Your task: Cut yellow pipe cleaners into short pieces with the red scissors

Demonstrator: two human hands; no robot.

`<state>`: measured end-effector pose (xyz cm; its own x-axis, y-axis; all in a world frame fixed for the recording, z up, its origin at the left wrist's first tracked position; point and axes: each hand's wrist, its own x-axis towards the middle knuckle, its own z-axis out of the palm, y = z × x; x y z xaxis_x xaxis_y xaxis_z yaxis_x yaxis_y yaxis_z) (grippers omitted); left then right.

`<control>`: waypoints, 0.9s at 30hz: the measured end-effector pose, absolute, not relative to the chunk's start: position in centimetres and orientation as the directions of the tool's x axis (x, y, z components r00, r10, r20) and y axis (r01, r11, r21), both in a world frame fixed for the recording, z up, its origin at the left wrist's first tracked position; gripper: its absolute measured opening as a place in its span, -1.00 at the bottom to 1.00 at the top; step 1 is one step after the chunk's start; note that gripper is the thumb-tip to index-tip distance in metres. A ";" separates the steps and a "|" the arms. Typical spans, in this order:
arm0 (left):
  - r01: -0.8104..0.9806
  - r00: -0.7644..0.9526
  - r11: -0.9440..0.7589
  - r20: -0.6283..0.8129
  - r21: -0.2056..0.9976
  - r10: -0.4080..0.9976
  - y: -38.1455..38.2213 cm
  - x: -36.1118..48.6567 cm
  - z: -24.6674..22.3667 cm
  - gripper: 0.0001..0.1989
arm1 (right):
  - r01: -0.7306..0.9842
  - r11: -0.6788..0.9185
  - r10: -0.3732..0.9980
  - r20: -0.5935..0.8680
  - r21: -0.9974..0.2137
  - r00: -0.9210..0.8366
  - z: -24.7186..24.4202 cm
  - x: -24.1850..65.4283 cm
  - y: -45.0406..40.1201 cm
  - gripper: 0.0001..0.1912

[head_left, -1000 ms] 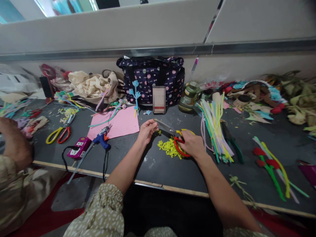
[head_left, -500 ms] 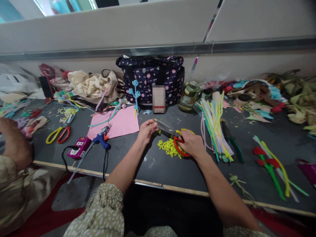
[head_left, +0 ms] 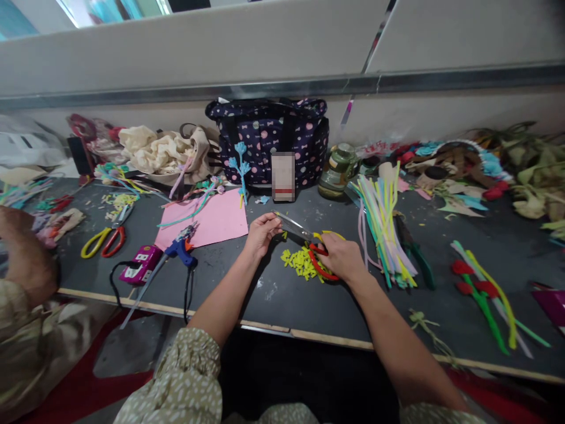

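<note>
My right hand (head_left: 338, 256) is wrapped round the red and yellow handles of a pair of scissors (head_left: 296, 228), whose blades point left. At the blade tips, my left hand (head_left: 263, 232) is closed in a pinch. A small bit of yellow pipe cleaner (head_left: 277, 214) shows at its fingertips, mostly hidden by the fingers. Below the blades lies a pile of short yellow pipe cleaner pieces (head_left: 302, 263), partly covered by the scissors' red handle.
Left are a pink sheet (head_left: 220, 221), a blue glue gun (head_left: 180, 247), a purple box (head_left: 143, 262) and other scissors (head_left: 112, 232). A patterned bag (head_left: 260, 132) and a jar (head_left: 338, 171) stand behind. Right lies a pipe cleaner bundle (head_left: 384, 229). Another person's arm (head_left: 29, 259) rests far left.
</note>
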<state>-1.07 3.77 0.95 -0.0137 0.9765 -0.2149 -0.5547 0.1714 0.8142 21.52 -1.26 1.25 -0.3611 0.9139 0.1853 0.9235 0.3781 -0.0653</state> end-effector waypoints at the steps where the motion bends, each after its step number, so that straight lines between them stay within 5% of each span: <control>1: -0.554 -0.016 0.173 -0.218 0.815 0.976 3.8 -1.1 1.0 -0.65 | 0.924 0.377 0.915 0.181 -0.070 -0.360 1.3 21.5 -1.2 -0.76; 27: -0.558 0.011 0.178 -0.208 0.810 0.978 3.6 -1.0 1.4 -0.66 | 0.926 0.343 0.921 0.252 -0.160 -0.297 1.2 22.4 -0.8 -0.85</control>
